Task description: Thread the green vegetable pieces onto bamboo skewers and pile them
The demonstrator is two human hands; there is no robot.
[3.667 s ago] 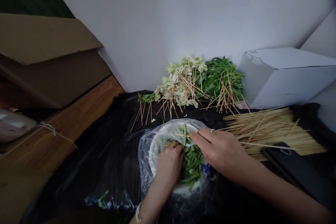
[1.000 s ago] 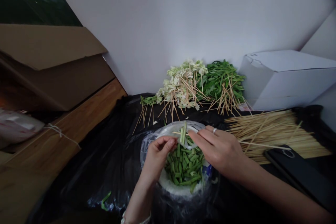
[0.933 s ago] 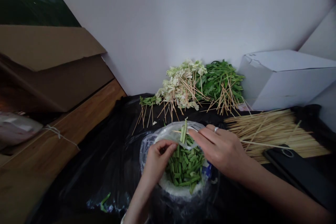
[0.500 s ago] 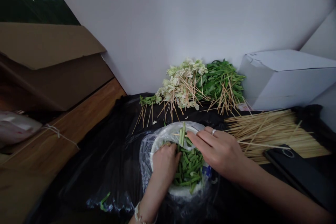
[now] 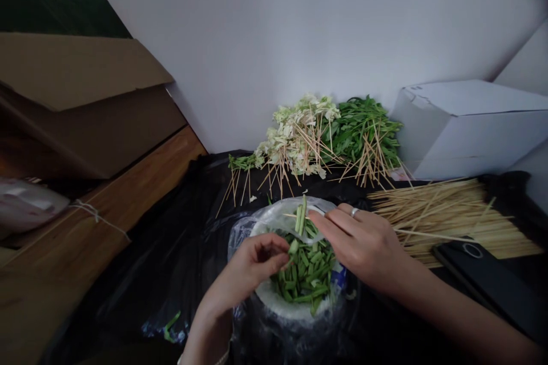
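My right hand [image 5: 363,242] is closed on a bamboo skewer [image 5: 290,215], its tip pointing left through a few cut green stalks [image 5: 301,218]. My left hand [image 5: 250,268] pinches a short green vegetable piece [image 5: 294,247] between thumb and fingers, a little left of the skewered stalks. Below both hands stands a round white bowl [image 5: 274,299] lined with clear plastic. Many cut green pieces [image 5: 306,276] lie in it.
Skewered pale cabbage leaves [image 5: 295,125] and leafy greens [image 5: 363,125] lie along the wall. Loose skewers [image 5: 454,217] and a dark phone [image 5: 483,279] are at right, near a white box [image 5: 466,125]. A cardboard box [image 5: 85,102] stands left. Black plastic sheeting [image 5: 184,251] covers the floor.
My left hand has come up out of the cut pieces and turned, now showing a green piece in its fingertips. My right hand, with the skewer, has shifted slightly right.
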